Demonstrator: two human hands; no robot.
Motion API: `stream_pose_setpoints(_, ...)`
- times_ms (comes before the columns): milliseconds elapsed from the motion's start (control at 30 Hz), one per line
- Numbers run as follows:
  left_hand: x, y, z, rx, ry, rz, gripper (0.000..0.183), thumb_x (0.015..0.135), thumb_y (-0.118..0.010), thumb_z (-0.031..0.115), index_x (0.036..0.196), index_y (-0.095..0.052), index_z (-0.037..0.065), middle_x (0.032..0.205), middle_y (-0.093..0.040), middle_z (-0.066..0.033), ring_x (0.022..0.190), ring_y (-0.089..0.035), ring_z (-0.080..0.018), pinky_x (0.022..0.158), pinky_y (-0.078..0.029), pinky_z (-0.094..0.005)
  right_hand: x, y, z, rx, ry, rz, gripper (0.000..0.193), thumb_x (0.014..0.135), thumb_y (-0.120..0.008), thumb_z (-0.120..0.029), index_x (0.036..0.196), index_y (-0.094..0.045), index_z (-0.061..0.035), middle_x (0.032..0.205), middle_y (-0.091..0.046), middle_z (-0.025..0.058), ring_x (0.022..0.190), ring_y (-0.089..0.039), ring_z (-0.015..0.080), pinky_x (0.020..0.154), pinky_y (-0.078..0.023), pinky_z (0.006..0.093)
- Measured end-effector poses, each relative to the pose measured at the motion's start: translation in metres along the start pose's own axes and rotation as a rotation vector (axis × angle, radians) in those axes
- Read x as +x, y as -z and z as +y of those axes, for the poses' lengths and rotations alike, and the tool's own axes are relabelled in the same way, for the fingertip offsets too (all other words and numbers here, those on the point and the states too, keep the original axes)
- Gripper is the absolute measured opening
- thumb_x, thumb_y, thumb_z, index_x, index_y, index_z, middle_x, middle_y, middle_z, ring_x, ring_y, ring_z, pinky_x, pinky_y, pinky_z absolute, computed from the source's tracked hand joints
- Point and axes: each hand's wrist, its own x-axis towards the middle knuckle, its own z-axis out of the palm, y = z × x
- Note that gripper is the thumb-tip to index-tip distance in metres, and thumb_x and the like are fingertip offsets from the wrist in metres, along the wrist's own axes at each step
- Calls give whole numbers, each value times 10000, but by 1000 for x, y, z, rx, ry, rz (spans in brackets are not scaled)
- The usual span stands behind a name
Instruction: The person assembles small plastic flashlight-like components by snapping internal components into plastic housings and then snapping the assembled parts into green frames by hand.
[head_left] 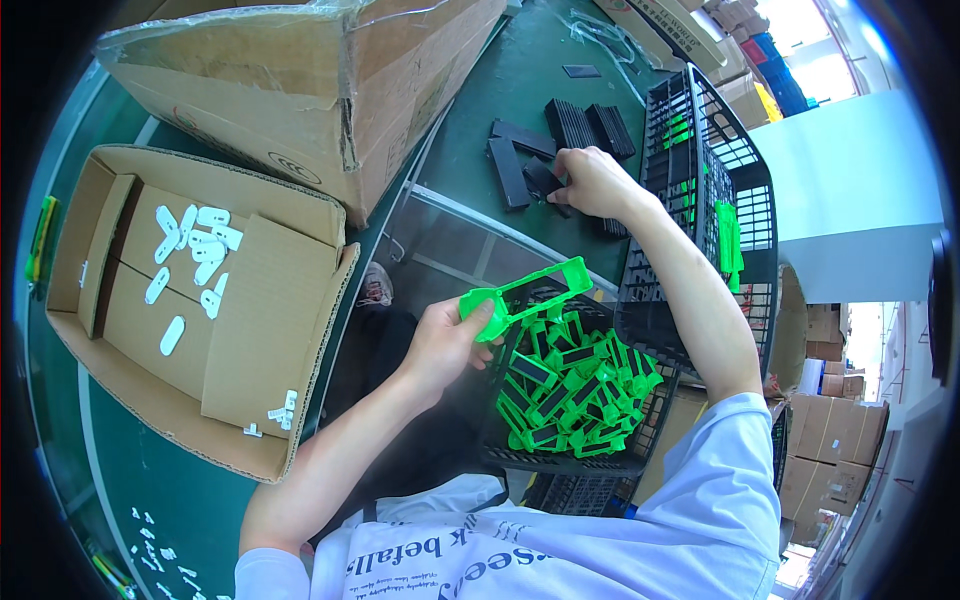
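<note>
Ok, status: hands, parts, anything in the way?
Left hand holds green frame over crate of finished pieces. Right hand on black inserts on table. Nothing between them.

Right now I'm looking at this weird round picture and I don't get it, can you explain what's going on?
It is one view from a wide camera on a person's head, looking down, so straight edges bend. No machine here, just two bare hands. The left hand holds a green plastic frame above a black crate full of similar green pieces. The right hand reaches to flat black plates on the green table. An open cardboard box with small white pieces sits to the left.
</note>
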Motion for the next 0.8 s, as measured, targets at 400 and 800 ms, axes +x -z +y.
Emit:
stream_pose_setpoints(400, -2, 0, 1, 15, 16, 7, 310, 1025, -539, 342, 1047, -631, 47, 835, -672, -58, 646, -603, -88, 583, -500, -242, 5, -1, -1, 29, -85, 8, 408, 598, -809, -267, 814, -641, 36, 798, -664, 218, 828, -661, 367, 751, -521, 412)
stream_pose_setpoints(800, -1, 2, -2, 1, 14, 6, 306, 1032, -526, 328, 1024, -630, 40, 817, -675, -61, 632, -607, -88, 577, -503, -242, 5, -5, -12, -31, -133, 113, 387, 577, -826, -244, 743, -661, 65, 755, -674, 237, 796, -685, 374, 754, -546, 414)
